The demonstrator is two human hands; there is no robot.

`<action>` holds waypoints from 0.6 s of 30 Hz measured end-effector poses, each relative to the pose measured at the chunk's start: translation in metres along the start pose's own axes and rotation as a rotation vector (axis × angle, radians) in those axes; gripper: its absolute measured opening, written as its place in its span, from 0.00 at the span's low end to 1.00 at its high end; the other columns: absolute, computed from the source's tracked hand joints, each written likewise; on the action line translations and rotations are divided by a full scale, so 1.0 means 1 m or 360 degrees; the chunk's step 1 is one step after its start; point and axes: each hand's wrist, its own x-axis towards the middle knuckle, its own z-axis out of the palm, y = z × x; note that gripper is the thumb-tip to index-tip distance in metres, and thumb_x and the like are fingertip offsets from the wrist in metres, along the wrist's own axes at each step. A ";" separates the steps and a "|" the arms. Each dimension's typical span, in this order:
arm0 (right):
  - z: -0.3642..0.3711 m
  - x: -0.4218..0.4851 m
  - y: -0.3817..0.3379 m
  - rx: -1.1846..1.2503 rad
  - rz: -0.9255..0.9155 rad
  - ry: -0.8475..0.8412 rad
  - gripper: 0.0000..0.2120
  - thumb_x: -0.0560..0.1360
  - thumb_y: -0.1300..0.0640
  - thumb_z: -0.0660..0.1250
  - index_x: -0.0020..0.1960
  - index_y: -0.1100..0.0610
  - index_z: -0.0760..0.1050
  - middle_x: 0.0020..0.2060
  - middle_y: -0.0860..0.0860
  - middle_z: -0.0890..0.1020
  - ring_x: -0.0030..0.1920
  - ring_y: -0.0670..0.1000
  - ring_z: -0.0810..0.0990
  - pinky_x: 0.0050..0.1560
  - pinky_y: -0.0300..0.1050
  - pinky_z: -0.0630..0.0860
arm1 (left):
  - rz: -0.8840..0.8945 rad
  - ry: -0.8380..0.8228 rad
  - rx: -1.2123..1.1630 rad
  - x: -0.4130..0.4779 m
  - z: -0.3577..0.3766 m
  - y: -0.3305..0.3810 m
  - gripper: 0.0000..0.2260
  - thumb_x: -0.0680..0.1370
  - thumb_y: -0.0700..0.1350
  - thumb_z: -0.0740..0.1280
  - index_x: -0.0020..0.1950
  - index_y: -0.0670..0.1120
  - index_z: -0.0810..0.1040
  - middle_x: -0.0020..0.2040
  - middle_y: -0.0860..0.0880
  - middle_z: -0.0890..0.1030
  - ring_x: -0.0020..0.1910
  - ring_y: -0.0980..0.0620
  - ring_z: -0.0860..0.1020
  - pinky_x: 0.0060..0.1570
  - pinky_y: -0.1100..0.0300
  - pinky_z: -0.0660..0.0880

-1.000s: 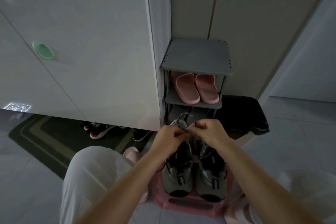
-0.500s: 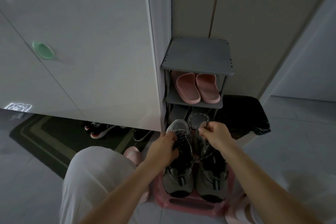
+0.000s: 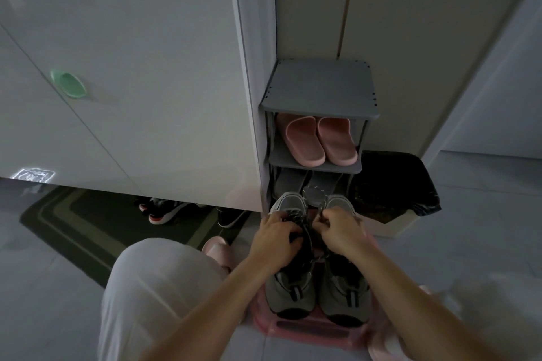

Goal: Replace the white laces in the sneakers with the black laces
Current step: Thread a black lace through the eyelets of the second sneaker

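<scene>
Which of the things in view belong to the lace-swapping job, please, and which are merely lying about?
In the job: left hand, gripping the left sneaker; right hand, pinching a lace; right sneaker; pink stool under both.
Lying about: pink slippers on the grey rack; black bin bag; dark shoes under the cabinet; green mat.

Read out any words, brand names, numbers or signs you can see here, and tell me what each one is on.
No text in this view can be read.
Pale patch low on the white cabinet door: faint marks, too blurred to read.
Sneakers: no legible brand or label shows.
</scene>
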 end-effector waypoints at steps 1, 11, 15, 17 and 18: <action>0.001 0.001 0.001 0.0009 0.0001 0.0012 0.06 0.76 0.51 0.63 0.41 0.50 0.71 0.47 0.48 0.75 0.56 0.53 0.75 0.61 0.50 0.65 | -0.0012 0.0008 -0.0010 0.001 0.003 0.003 0.14 0.77 0.50 0.63 0.62 0.53 0.78 0.72 0.49 0.64 0.72 0.45 0.60 0.69 0.55 0.61; 0.011 0.003 0.003 0.0059 -0.0038 0.0122 0.11 0.74 0.44 0.66 0.46 0.51 0.80 0.45 0.48 0.82 0.53 0.50 0.78 0.62 0.49 0.61 | -0.0065 0.0187 -0.0203 0.007 0.016 0.002 0.11 0.76 0.46 0.65 0.57 0.48 0.81 0.71 0.49 0.67 0.69 0.48 0.66 0.66 0.62 0.59; 0.013 -0.006 0.005 -0.0252 -0.0168 0.0034 0.19 0.71 0.36 0.65 0.46 0.51 0.80 0.50 0.49 0.80 0.57 0.50 0.75 0.62 0.48 0.62 | -0.0036 0.0246 -0.0275 0.011 0.011 0.004 0.08 0.75 0.42 0.67 0.50 0.45 0.84 0.63 0.49 0.76 0.64 0.50 0.71 0.59 0.64 0.65; 0.016 -0.010 0.007 -0.0370 -0.0212 0.0042 0.18 0.72 0.37 0.63 0.47 0.51 0.82 0.52 0.50 0.78 0.59 0.51 0.73 0.63 0.49 0.62 | -0.0087 0.0230 -0.0329 0.012 0.009 0.004 0.07 0.74 0.42 0.67 0.47 0.45 0.84 0.61 0.51 0.77 0.62 0.49 0.73 0.56 0.62 0.68; 0.018 -0.012 0.006 -0.0371 -0.0208 0.0067 0.18 0.73 0.38 0.63 0.46 0.51 0.82 0.52 0.50 0.78 0.59 0.51 0.73 0.62 0.49 0.62 | -0.0135 0.0219 -0.0341 0.012 0.008 0.003 0.07 0.74 0.42 0.67 0.47 0.46 0.84 0.64 0.52 0.75 0.63 0.49 0.72 0.59 0.60 0.70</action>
